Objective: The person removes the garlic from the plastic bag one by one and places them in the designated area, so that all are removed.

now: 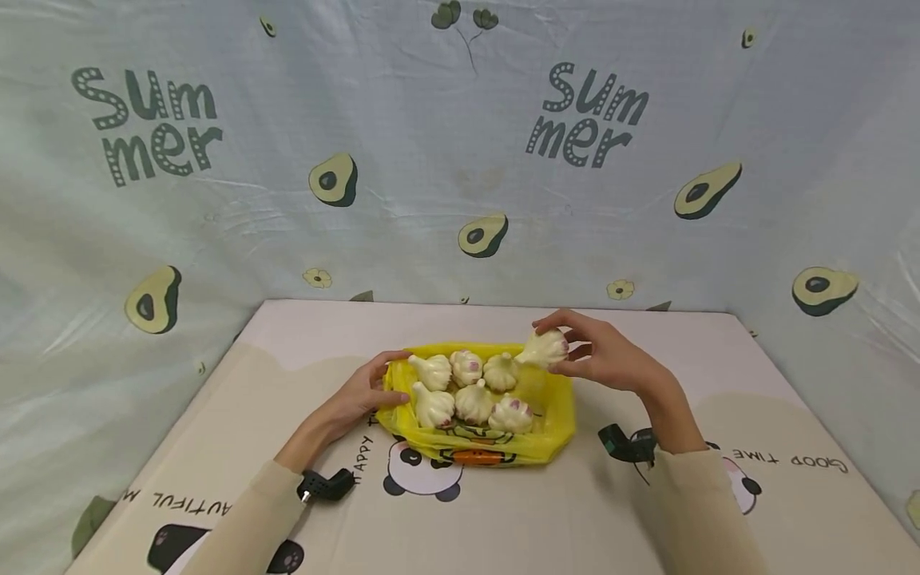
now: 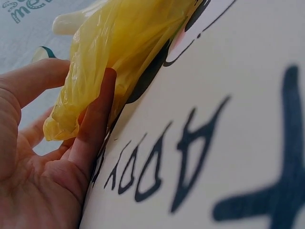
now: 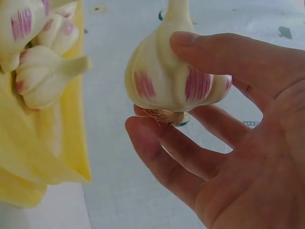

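A yellow plastic bag (image 1: 557,419), its mouth spread open, lies on the table with several garlic bulbs (image 1: 434,407) grouped inside. At its left end my left hand (image 1: 365,391) holds the side of the bag; in the left wrist view the yellow plastic (image 2: 90,71) runs between thumb and fingers. My right hand (image 1: 607,355) grips one garlic bulb (image 1: 544,349) over the bag's back right edge. In the right wrist view that bulb (image 3: 167,71) shows purple streaks and stringy roots at its base, with the thumb across its side.
The table (image 1: 323,519) wears a pale cover printed with pandas and lettering. A hanging cloth (image 1: 402,104) with avocado and "summer" prints stands behind and at both sides. Black wrist devices (image 1: 327,485) sit on both forearms.
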### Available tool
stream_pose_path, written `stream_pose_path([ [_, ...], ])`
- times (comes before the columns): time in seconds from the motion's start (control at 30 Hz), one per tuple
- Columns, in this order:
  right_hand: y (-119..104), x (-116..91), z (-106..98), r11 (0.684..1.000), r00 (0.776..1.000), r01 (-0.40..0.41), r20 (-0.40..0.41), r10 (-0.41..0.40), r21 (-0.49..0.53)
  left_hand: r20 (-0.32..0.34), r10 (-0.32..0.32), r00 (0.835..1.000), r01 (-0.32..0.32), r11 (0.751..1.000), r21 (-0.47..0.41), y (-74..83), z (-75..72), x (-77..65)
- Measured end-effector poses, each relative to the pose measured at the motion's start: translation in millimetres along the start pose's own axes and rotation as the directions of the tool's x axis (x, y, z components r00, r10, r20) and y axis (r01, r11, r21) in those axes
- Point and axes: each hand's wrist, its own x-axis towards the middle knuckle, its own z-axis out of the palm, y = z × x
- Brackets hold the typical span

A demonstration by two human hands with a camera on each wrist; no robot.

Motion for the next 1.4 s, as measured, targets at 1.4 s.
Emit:
stream_pose_path([
  [1.4, -3.2, -6.5, -15.9, 0.997, 0.954, -0.075, -0.287, 0.081, 0.032, 0.017, -0.005, 1.0, 0.006, 0.999, -0.045, 0.5, -2.5, -1.9],
])
